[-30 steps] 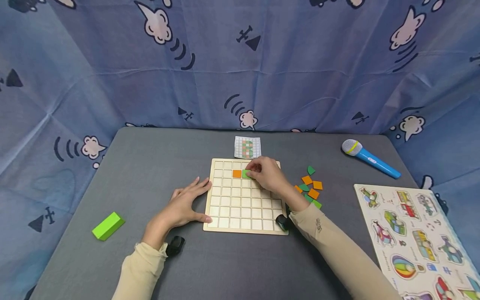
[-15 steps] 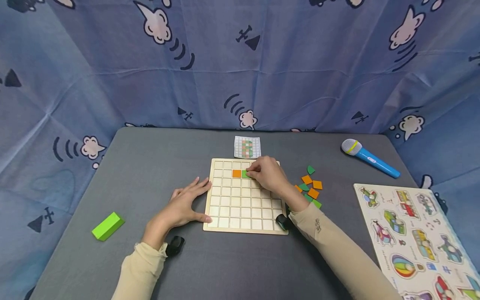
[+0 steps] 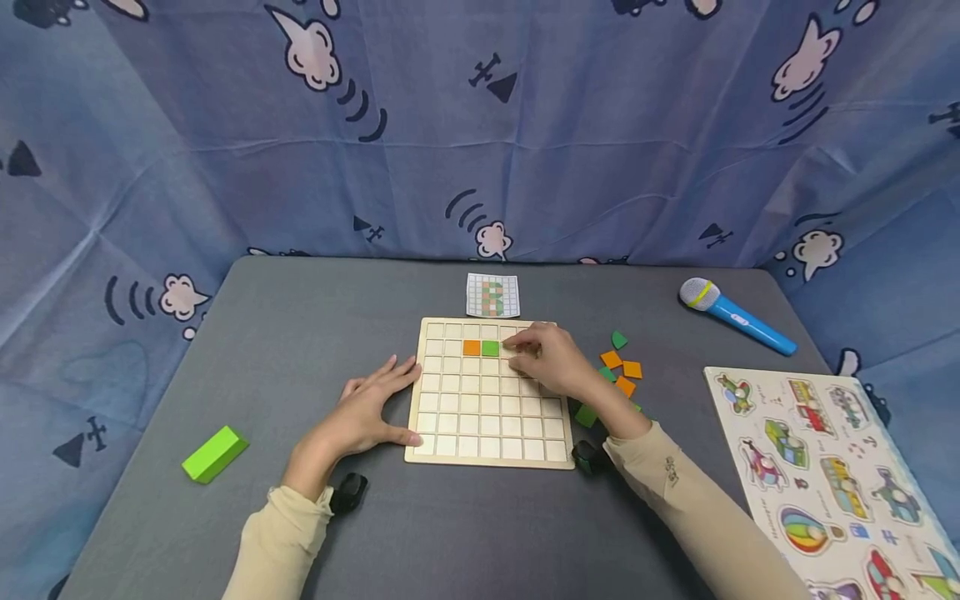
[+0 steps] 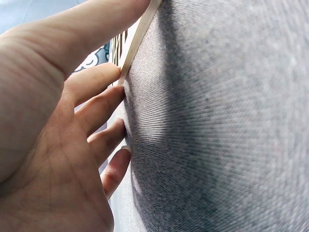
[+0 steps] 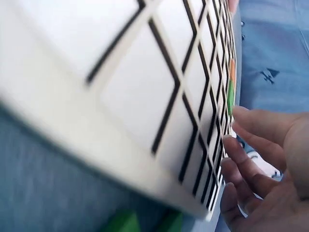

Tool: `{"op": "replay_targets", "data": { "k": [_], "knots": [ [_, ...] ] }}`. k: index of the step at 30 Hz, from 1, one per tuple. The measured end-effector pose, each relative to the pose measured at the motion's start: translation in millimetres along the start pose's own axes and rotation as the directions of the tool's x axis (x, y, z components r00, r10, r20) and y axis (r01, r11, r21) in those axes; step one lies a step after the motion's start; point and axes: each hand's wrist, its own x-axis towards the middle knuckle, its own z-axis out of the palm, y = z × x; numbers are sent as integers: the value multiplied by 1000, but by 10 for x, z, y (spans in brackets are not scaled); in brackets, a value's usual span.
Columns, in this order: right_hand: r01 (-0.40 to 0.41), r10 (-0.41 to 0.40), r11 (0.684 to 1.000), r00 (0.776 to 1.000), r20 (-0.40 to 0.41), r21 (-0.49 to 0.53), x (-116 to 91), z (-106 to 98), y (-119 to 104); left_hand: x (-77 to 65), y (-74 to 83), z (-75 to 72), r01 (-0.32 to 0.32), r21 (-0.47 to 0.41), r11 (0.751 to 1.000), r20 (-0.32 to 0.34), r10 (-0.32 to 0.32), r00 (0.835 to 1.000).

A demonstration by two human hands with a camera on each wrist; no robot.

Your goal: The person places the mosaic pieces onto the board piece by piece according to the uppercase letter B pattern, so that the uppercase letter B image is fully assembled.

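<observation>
A pale wooden grid board point(image 3: 457, 404) lies on the grey table. In its second row from the back sit an orange square tile point(image 3: 471, 347) and, to its right, a green square tile point(image 3: 490, 348). My left hand point(image 3: 363, 412) rests against the board's left edge, thumb at the near corner and fingers spread; the left wrist view shows its fingertips point(image 4: 118, 128) along the wooden edge. My right hand point(image 3: 555, 358) hovers over the board's right side just beside the green tile. Its thumb and fingers are apart, with nothing between them in the right wrist view.
Loose orange tiles point(image 3: 632, 369) and green tiles point(image 3: 587, 415) lie right of the board, partly behind the right forearm. A printed pattern card point(image 3: 492, 296) lies behind the board. Farther out are a toy microphone point(image 3: 738, 319), a picture puzzle board point(image 3: 821, 475) and a green block point(image 3: 215, 454).
My right hand has let go of the green tile, which stays beside the orange one, and has drawn back a little to the right. My left hand keeps its place.
</observation>
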Motion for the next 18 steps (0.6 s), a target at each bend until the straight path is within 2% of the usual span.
{"op": "replay_targets", "data": {
  "k": [8, 12, 18],
  "knots": [
    [-53, 53, 999, 999, -3, 11, -139, -251, 236, -6, -3, 7, -4, -4, 1000, -6, 4, 1000],
    [-134, 134, 991, 991, 22, 12, -202, -423, 370, -6, -10, 12, -3, -2, 1000, -9, 3, 1000],
    [-237, 237, 972, 972, -3, 2, -260, -674, 545, -7, -16, 13, 0, -5, 1000, -9, 0, 1000]
  ]
}}
